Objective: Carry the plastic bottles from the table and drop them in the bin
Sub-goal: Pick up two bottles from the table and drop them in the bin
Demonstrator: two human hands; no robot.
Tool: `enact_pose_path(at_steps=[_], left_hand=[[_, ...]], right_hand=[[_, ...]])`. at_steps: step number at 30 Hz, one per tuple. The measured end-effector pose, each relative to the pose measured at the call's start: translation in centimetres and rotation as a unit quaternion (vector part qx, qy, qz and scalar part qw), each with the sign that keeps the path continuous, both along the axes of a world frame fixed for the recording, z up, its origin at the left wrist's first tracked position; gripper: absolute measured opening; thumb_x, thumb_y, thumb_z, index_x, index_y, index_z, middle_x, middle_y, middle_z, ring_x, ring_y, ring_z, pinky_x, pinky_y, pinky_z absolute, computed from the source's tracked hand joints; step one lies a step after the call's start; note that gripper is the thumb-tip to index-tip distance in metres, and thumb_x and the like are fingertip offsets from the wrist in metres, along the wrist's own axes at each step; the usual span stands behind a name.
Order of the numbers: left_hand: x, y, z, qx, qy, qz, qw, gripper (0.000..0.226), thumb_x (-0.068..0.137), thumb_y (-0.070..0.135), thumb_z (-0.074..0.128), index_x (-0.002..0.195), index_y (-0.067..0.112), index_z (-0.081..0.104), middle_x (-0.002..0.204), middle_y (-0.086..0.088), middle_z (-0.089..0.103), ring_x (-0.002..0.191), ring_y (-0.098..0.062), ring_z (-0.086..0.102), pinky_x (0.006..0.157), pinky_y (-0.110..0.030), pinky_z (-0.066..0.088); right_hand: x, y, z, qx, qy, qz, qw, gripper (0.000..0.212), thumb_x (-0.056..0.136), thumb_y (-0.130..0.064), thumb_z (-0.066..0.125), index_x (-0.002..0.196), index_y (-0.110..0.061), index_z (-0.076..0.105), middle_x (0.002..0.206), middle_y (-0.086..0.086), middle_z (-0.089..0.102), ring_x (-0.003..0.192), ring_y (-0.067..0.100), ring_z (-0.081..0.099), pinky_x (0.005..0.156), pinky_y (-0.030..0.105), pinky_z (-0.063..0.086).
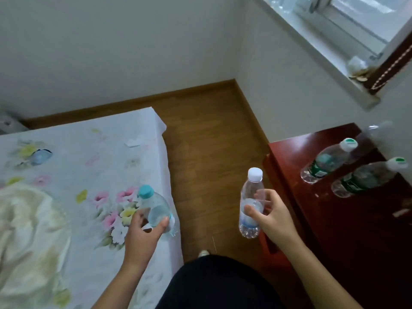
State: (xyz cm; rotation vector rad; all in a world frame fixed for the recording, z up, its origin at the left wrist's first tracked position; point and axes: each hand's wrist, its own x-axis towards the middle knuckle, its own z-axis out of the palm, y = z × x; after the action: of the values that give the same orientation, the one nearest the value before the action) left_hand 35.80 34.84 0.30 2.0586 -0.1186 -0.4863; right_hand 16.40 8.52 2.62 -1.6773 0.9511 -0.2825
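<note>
My left hand (142, 230) grips a clear plastic bottle with a teal cap (156, 208), held over the edge of the bed. My right hand (270, 216) holds a clear bottle with a white cap (250, 197) upright above the floor, just left of the dark red table (296, 152). Two green-labelled bottles stand on that table, one further back (327, 162) and one nearer (365, 178). A third, blurred clear bottle (376, 130) stands behind them by the wall. No bin is in view.
A bed with a floral sheet (89, 175) fills the left side, with a crumpled pale blanket (29, 230) on it. A strip of wooden floor (211, 141) runs between bed and table toward the corner. A window sill (347, 63) holds small items at upper right.
</note>
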Motion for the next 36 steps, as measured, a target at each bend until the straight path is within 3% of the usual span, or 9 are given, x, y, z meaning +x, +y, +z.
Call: enact_pose_path(at_steps=[6,9,11,15,18,22,28,32,36], left_hand=[[6.5,-4.0,0.2,-0.008,0.009,-0.035,0.999,0.049,0.081,0.037,0.080,0.123,0.026,0.056,0.117,0.011,0.064,0.113,-0.014,0.060,0.088,-0.031,0.052],[10.1,-8.1,1.0,-0.010,0.004,-0.070,0.998,0.047,0.083,0.035,0.079,0.121,0.028,0.054,0.110,0.026,0.057,0.111,-0.009,0.057,0.080,-0.020,0.047],[12.6,-11.2,1.3,-0.010,0.000,-0.088,0.996,0.046,0.083,0.036,0.079,0.121,0.029,0.053,0.111,0.024,0.058,0.108,-0.007,0.057,0.079,-0.017,0.047],[18.0,-17.4,1.8,-0.009,-0.009,-0.090,0.996,0.043,0.084,0.036,0.078,0.119,0.031,0.053,0.108,0.026,0.059,0.100,-0.002,0.061,0.073,-0.013,0.046],[21.5,-20.7,2.1,-0.005,-0.015,-0.069,0.998,0.044,0.084,0.035,0.078,0.119,0.033,0.051,0.108,0.029,0.056,0.096,0.002,0.059,0.073,-0.013,0.047],[25.4,-21.8,1.6,0.020,-0.012,0.009,1.000,0.045,0.083,0.039,0.078,0.120,0.036,0.053,0.118,0.015,0.061,0.107,-0.010,0.060,0.089,-0.029,0.054],[31.1,-21.7,1.8,0.026,-0.004,0.141,0.990,0.043,0.080,0.029,0.084,0.115,0.027,0.059,0.112,0.009,0.068,0.108,-0.018,0.065,0.085,-0.032,0.049],[36.0,-23.2,1.6,0.016,0.002,0.191,0.981,0.038,0.079,0.020,0.085,0.110,0.025,0.063,0.110,0.000,0.070,0.091,-0.004,0.065,0.075,-0.028,0.049],[42.6,-25.8,0.3,0.002,0.011,0.200,0.980,0.042,0.077,0.021,0.086,0.112,0.025,0.063,0.112,-0.001,0.071,0.093,-0.003,0.067,0.083,-0.035,0.052]], right_hand=[[1.7,-3.1,-1.9,0.014,0.029,-0.050,0.998,0.049,0.067,-0.046,0.085,0.108,-0.034,0.061,0.106,-0.006,0.073,0.098,0.011,0.071,0.080,0.042,0.063],[2.6,-5.5,-2.4,0.013,0.039,-0.076,0.996,0.061,0.058,-0.063,0.083,0.107,-0.034,0.062,0.105,-0.006,0.074,0.097,0.010,0.072,0.080,0.039,0.062],[3.5,-7.5,-2.9,0.012,0.051,-0.083,0.995,0.066,0.055,-0.069,0.082,0.107,-0.033,0.062,0.105,-0.008,0.074,0.097,0.009,0.072,0.081,0.039,0.061],[7.9,-12.3,-3.7,0.014,0.065,-0.073,0.995,0.053,0.064,-0.055,0.085,0.106,-0.032,0.062,0.105,-0.008,0.074,0.097,0.007,0.071,0.084,0.040,0.060],[13.7,-16.9,-4.0,0.014,0.059,-0.040,0.997,0.046,0.071,-0.043,0.084,0.109,-0.032,0.061,0.110,-0.007,0.071,0.104,0.011,0.068,0.084,0.038,0.060],[23.8,-22.2,-3.4,0.004,0.034,0.028,0.999,0.049,0.073,-0.042,0.082,0.113,-0.028,0.058,0.112,-0.008,0.068,0.105,0.012,0.067,0.082,0.036,0.062],[39.4,-27.5,0.1,-0.027,-0.021,0.136,0.990,0.058,0.070,-0.050,0.078,0.116,-0.023,0.056,0.110,-0.010,0.068,0.098,0.009,0.070,0.072,0.023,0.062],[47.6,-30.1,0.8,-0.029,-0.036,0.179,0.983,0.051,0.074,-0.046,0.079,0.115,-0.029,0.056,0.109,-0.013,0.068,0.100,0.008,0.069,0.077,0.029,0.063],[54.6,-32.9,0.4,-0.038,-0.024,0.198,0.979,0.061,0.068,-0.059,0.076,0.117,-0.029,0.055,0.111,-0.014,0.067,0.101,0.009,0.068,0.080,0.032,0.063]])
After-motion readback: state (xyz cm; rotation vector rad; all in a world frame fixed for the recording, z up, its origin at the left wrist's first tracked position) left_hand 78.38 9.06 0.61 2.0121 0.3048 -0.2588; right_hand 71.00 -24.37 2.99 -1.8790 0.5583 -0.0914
